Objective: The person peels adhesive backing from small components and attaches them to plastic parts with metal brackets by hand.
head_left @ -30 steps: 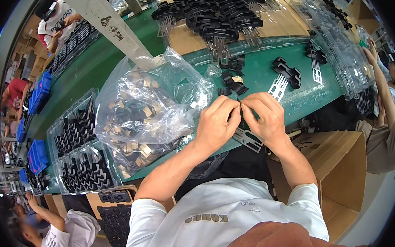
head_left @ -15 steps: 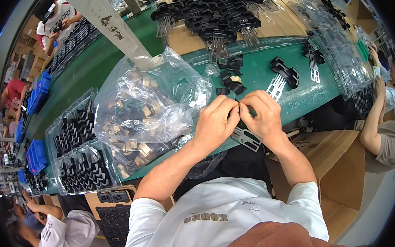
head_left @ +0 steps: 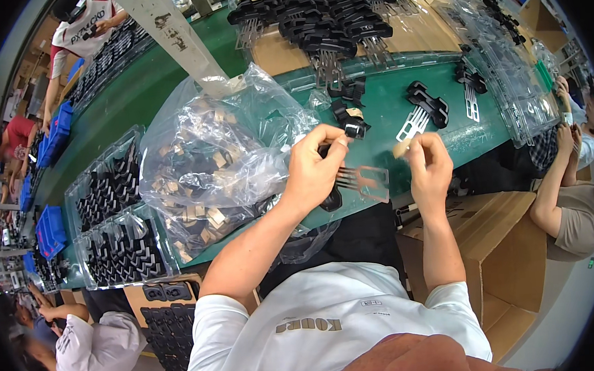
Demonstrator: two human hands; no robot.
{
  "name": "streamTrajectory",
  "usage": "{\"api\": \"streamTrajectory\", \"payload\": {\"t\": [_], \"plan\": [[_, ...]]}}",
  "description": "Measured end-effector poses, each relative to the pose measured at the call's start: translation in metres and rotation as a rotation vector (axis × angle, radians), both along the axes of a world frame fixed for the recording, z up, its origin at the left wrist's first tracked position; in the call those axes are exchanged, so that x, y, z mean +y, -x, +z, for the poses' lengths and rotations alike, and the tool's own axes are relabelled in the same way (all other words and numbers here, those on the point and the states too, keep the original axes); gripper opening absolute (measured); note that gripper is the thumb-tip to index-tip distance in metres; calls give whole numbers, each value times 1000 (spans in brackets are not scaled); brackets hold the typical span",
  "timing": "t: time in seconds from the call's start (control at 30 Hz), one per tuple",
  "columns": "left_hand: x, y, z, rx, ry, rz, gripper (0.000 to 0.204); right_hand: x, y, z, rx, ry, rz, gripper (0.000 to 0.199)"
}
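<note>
My left hand is closed on a black plastic part with a slotted metal plate, whose prongs stick out to the right below my fingers. Much of the black body is hidden by the hand. Between the thumb and fingertips of my right hand is a small tan piece. A gap separates the two hands. Just beyond my left fingertips sit small black ribbed pieces, one with a tan patch. Farther right, two more black parts with metal plates lie on the green table.
A clear plastic bag of small tan and black pieces is left of my hands. Trays of black parts stand beyond it. Many finished-looking black parts cover cardboard at the back. An open carton is at lower right. Other people work nearby.
My hands have moved apart, the right one going right with the tan piece now showing in its fingers. The metal plate has turned and now points right from my left hand.
</note>
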State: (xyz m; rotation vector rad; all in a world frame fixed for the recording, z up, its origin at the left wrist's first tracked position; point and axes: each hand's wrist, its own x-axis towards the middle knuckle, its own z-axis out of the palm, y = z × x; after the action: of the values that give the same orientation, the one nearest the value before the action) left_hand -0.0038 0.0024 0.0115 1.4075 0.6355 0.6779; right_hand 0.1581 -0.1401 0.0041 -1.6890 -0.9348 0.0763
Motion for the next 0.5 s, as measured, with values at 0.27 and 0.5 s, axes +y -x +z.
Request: {"api": "streamTrajectory", "payload": {"t": [0.27,0.5], "plan": [[4,0,8,-32,12,14,12,-59,99,-32,-102,189,471,14],[5,-4,5,-27,-52,21,13,-33,129,-95,-287,292,559,19]]}}
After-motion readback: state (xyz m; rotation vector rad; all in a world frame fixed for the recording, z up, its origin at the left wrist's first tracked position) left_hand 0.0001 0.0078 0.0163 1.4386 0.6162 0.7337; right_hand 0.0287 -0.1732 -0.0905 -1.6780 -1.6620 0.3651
